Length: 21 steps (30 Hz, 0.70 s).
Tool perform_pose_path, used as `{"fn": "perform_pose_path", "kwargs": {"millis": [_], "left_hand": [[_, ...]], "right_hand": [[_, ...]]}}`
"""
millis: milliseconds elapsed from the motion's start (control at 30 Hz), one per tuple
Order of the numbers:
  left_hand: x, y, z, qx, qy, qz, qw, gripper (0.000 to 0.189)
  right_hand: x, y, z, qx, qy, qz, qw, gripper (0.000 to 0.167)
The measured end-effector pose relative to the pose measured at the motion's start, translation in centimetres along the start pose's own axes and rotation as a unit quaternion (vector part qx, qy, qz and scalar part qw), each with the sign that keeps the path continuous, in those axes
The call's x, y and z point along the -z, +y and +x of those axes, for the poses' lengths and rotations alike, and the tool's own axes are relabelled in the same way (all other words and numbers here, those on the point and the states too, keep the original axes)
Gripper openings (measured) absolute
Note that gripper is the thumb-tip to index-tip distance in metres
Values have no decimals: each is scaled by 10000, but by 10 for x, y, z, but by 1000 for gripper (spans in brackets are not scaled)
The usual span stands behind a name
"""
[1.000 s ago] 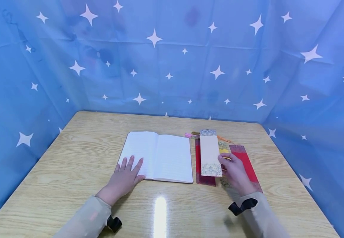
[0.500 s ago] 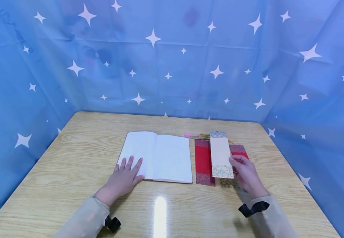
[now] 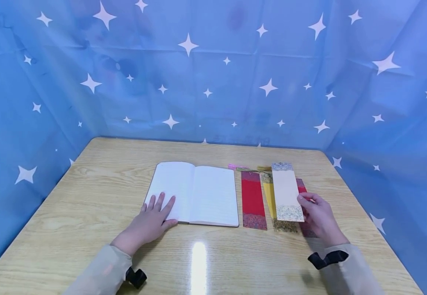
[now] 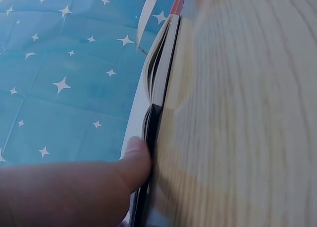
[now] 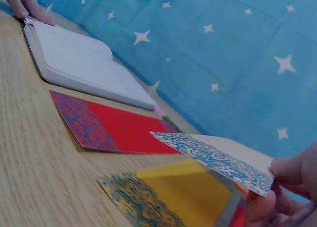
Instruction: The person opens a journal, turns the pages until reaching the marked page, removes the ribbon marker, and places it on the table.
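Note:
My left hand (image 3: 148,223) lies with spread fingers on the left page of an open notebook (image 3: 213,196); in the left wrist view its thumb is at the notebook's lower edge. Between thumb and fingers, my right hand (image 3: 318,215) pinches the right edge of a cream bookmark (image 3: 286,190) with blue patterned ends. In the right wrist view the cream bookmark is raised and tilted above a yellow bookmark (image 5: 185,190). A red bookmark (image 3: 253,200) lies just right of the notebook. Another red bookmark (image 3: 301,186) is mostly hidden behind the cream one and my right hand.
Pink (image 3: 236,166) and olive tassels (image 3: 263,168) lie at the bookmarks' far ends. The wooden table (image 3: 88,196) spreads around everything, with a glare streak near its front. A blue curtain (image 3: 213,73) with white stars hangs behind and at both sides.
My right hand has carried the cream bookmark to the right, off the left red bookmark and over the yellow one. More of the yellow bookmark's left side shows. My left hand stays on the page.

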<state>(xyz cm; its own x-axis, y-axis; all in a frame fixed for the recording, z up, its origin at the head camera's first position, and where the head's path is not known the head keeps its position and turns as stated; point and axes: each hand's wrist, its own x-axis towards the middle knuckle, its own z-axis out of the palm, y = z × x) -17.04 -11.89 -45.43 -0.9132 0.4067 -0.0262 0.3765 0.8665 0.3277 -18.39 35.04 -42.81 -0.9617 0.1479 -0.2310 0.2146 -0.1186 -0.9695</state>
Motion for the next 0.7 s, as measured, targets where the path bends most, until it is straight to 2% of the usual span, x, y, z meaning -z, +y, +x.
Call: {"fn": "perform_pose_path", "kwargs": {"millis": [200,467,700], "left_hand": [[0,-5,-3,-171,87,-65,9998,73],[0,-15,-6,-421,280,-126,9986,69],[1,-23,-9,-689,589,-24,9959,64]], "right_hand": [[17,-5,-3,27,-44,50,10000,19],[38,-12,-4,27,-23,116,9999,10],[56,-18,-7,-56,103,243,9996,6]]}}
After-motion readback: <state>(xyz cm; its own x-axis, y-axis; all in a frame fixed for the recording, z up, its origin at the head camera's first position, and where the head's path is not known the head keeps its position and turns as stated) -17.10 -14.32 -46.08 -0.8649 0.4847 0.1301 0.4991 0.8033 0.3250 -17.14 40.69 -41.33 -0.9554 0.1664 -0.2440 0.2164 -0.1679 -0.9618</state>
